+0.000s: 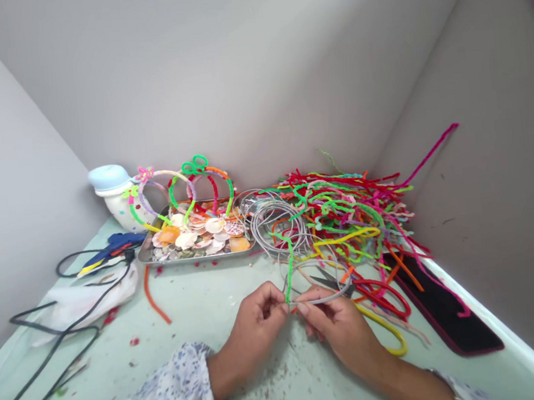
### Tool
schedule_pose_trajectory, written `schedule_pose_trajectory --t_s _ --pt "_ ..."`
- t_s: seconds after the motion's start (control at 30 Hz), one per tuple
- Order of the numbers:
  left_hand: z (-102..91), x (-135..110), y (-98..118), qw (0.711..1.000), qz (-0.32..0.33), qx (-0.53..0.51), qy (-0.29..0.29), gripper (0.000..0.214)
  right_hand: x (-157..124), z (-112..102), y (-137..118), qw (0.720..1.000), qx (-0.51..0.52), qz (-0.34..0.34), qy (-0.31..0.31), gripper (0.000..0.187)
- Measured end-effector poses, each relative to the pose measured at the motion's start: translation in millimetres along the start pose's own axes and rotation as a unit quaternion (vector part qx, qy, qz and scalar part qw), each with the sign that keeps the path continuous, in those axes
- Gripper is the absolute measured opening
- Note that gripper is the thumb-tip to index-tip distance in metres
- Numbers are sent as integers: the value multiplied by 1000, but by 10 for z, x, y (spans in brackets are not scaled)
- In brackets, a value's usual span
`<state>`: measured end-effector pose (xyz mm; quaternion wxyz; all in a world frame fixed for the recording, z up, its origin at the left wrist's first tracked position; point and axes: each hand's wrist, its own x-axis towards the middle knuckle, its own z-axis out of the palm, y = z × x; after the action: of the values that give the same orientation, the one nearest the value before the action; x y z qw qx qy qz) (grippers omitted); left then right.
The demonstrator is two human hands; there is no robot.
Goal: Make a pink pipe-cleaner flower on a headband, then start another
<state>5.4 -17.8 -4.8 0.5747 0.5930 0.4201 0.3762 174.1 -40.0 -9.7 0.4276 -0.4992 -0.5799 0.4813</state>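
My left hand (254, 328) and my right hand (340, 326) meet low in the middle of the view, both pinched on a bare grey headband (327, 297). A green pipe cleaner (289, 267) rises from the spot where my fingertips meet, its lower end at the headband. A loose stack of grey headbands (274, 224) lies just behind. A big tangled heap of coloured pipe cleaners (349, 210) spreads to the right of it. Scissors (325, 280) lie partly hidden behind my right hand.
A metal tray (146, 256) of seashells holds finished wrapped headbands (184, 189) at the back left. A white jar (114, 197) stands behind it. A glue gun (110, 249) with a black cord (49, 350) lies left on white plastic. A dark flat case (445, 308) lies right.
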Motion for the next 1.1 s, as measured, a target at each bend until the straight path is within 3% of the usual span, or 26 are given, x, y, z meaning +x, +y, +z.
schedule_pose_trajectory --t_s 0.33,0.8,1.1 --pt "12 48 8 999 -27 -40 5 4 -16 20 19 1000 -5 3 1 20" --pt "2 50 -24 999 -16 -47 -18 7 -15 20 53 1000 -8 -13 20 19" --pt "4 24 6 1000 -10 -11 -8 9 -15 18 73 998 -17 -63 19 17"
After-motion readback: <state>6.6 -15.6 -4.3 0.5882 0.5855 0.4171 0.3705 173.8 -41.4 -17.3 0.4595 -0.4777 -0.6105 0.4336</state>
